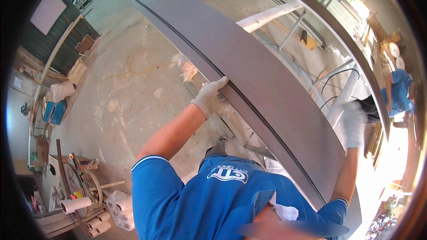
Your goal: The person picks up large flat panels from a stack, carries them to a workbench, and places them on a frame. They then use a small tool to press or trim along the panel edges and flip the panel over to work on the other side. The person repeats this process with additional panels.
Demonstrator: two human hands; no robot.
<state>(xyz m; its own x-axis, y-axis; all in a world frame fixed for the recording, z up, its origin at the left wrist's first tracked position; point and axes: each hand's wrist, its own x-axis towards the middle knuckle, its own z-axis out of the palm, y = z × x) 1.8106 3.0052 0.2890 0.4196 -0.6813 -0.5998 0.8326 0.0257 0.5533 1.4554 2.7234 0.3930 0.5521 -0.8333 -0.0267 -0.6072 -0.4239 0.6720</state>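
A long dark grey panel [249,58] with a black groove along its near side lies before me, running from the far left to the lower right. My left hand [209,97], in a pale work glove, is closed on the panel's near edge, its fingertips at the groove. Beyond the panel's far edge, toward its right end, is my gloved right hand [354,124]. Motion smears that hand, so its fingers and anything in them cannot be made out.
Pale wrapped rails [269,16] of a stand pass beneath the panel. Past it curves another long dark piece [342,35]. A person in a blue shirt [397,92] is at the right. Rolls of material [75,204] lie at lower left, near a clear-wrapped bundle [121,209].
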